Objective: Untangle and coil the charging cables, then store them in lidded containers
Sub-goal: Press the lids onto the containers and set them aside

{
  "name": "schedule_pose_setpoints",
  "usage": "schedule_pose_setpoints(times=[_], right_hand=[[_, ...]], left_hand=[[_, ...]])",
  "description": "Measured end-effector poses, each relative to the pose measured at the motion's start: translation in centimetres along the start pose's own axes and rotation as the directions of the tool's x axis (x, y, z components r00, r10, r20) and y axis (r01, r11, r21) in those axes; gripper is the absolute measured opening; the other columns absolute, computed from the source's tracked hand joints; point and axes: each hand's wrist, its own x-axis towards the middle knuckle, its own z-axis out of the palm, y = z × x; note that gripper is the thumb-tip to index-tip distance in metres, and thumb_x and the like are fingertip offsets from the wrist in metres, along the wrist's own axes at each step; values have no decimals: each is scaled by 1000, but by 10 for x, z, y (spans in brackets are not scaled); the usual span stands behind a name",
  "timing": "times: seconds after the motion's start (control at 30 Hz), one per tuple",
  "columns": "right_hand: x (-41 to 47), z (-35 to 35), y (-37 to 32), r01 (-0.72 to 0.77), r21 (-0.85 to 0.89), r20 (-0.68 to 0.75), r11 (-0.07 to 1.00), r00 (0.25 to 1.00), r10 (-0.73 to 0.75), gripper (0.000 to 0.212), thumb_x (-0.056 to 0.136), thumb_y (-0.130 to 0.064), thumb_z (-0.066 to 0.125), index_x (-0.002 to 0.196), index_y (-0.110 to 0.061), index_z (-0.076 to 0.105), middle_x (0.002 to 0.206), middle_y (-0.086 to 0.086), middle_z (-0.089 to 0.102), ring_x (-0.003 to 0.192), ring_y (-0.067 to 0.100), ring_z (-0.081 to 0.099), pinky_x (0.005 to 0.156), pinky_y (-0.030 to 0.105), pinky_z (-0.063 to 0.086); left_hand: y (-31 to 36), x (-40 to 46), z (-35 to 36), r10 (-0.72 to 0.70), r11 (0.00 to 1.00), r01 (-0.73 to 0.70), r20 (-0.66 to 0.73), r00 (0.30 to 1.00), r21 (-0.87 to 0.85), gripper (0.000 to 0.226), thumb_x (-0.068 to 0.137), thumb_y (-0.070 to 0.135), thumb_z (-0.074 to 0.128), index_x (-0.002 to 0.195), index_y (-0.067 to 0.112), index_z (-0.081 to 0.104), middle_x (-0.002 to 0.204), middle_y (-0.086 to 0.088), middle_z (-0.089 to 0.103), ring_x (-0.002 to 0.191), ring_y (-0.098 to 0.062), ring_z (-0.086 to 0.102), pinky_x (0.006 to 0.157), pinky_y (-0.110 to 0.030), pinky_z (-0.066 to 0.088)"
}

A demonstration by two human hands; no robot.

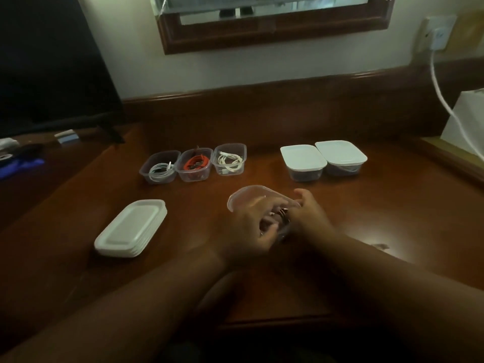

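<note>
A clear plastic container [245,199] sits tilted at the middle of the wooden desk [392,231]. My left hand [251,226] and my right hand [310,213] meet at its near side, fingers curled around a dark cable [281,214] that is mostly hidden between them. Behind stand three open containers: one with a white cable [160,171], one with an orange cable [195,163], one with a cream cable [230,159]. Two lidded containers [303,162] [340,157] stand at the back right. A stack of white lids [131,227] lies to the left.
A dark TV screen [49,61] stands at the back left, with small items below it. A framed mirror [272,22] hangs on the wall. A white cord [445,100] runs from a wall socket past a white bag [466,119] at the right.
</note>
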Motion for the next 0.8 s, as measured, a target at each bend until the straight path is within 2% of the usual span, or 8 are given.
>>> schedule_pose_setpoints(times=[0.07, 0.13, 0.27, 0.37, 0.5, 0.6, 0.73, 0.8], right_hand=[[-10, 2, 2, 29, -25, -14, 999, 999, -29, 54, 97, -9, 52, 148, -18, 35, 119, 3, 57, 92, 11, 60, 67, 24, 50], [-16, 7, 0, 64, -59, -12, 996, 998, -65, 44, 100, -15, 54, 142, -20, 42, 120, 3, 59, 90, 8, 60, 63, 21, 49], [-26, 19, -9, 77, -35, 137, 996, 988, -72, 36, 101, -19, 53, 136, -22, 46, 121, 5, 66, 98, 16, 66, 74, 33, 58], [-34, 25, -18, 109, -32, 193, 994, 976, -101, 40, 100, -30, 52, 138, -18, 44, 117, 6, 68, 102, 17, 66, 79, 36, 57], [-46, 26, -16, 186, -50, 318, 981, 934, -161, 90, 78, -56, 61, 153, -24, 24, 153, 10, 39, 134, 29, 46, 102, 41, 45], [-49, 29, -12, 260, -144, 420, 955, 890, -179, 116, 68, -48, 80, 157, -30, 8, 160, 5, 29, 140, 26, 38, 110, 37, 37], [-44, 31, -9, 312, -204, 384, 928, 897, -217, 120, 69, -39, 87, 157, -29, 7, 160, 0, 30, 141, 20, 38, 111, 32, 37], [-43, 31, -7, 311, -220, 351, 925, 910, -223, 118, 67, -39, 88, 157, -28, 13, 158, -1, 35, 138, 18, 42, 110, 35, 41]], left_hand=[[0, -9, -12, -17, 994, 16, 2, 1000, 107, 47, 86, 31, 68, 132, 31, 54, 129, 8, 57, 115, -7, 56, 91, -27, 51], [-7, -16, -27, -182, 930, 141, 91, 979, 338, 77, 80, 59, 70, 146, 37, 37, 150, 7, 40, 138, -14, 37, 111, -44, 37], [-23, -34, -54, -448, 811, 271, 252, 858, 519, 113, 68, 82, 63, 156, 44, 4, 166, 14, 1, 152, -11, 1, 120, -48, 8], [-34, -44, -65, -466, 814, 285, 277, 840, 507, 113, 68, 83, 62, 156, 43, 5, 165, 14, 9, 152, -12, 9, 120, -45, 11], [-40, -55, -63, -486, 781, 364, 129, 864, 508, 111, 65, 86, 60, 155, 41, 13, 161, 7, 22, 147, -18, 20, 117, -45, 24], [-43, -59, -59, -476, 768, 382, 58, 878, 514, 111, 64, 86, 60, 155, 39, 17, 156, 4, 27, 142, -18, 23, 110, -38, 28], [-48, -58, -69, -497, 850, 455, 115, 860, 265, 108, 60, 88, 62, 152, 46, 22, 153, 9, 33, 139, -13, 31, 111, -39, 34], [-56, -56, -78, -536, 838, 535, -18, 844, 110, 96, 66, 84, 53, 149, 41, 33, 139, 11, 45, 127, -9, 43, 99, -35, 41]])
